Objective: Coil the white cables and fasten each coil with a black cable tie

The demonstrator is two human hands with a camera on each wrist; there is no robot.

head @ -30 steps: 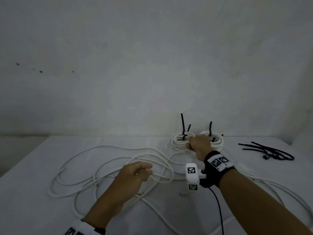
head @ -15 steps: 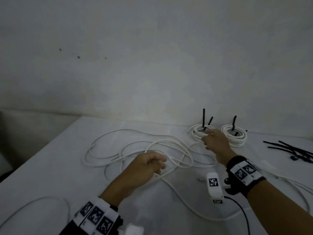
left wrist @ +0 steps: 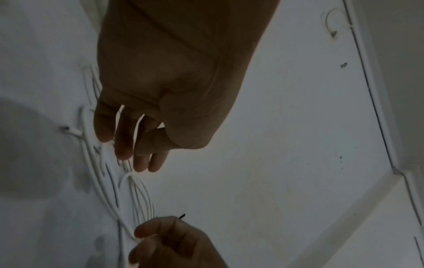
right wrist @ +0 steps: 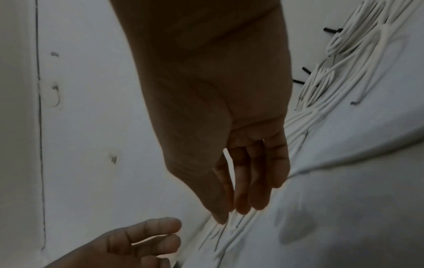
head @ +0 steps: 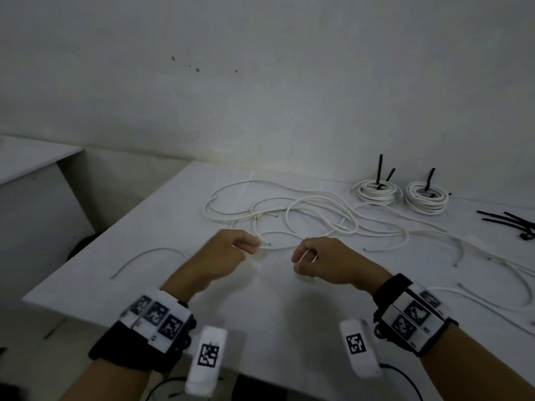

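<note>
- A loose white cable (head: 318, 224) is sprawling in tangled loops across the middle of the white table (head: 275, 308), its near strand running between the person's two hands.
- The left hand (head: 225, 256) is pinching that strand close to its cut end (head: 269, 243), fingertips curled onto it, at about 10 o'clock from the right hand.
- The right hand (head: 327, 261) is curling its fingers round a strand further along; in the right wrist view the grip itself is too dark to make out.
- Judging by this, a third coil is just starting: the end is in hand and no loop is formed yet.
- The next move likely calls for drawing the cable in and laying even turns into one hand, keeping the end pinned.
- At 1 o'clock from the hands, two finished coils, the left coil (head: 375, 192) and the right coil (head: 427, 198), are lying side by side near the wall, each with a black tie tail standing up.
- Spare black cable ties (head: 509, 221) are lying at 3 o'clock, near the table's right edge.
- Other loose lengths are trailing to the right (head: 492, 296), and a short piece (head: 144, 257) is lying at 9 o'clock; the overlapping loops could snag as the cable is being pulled.
</note>
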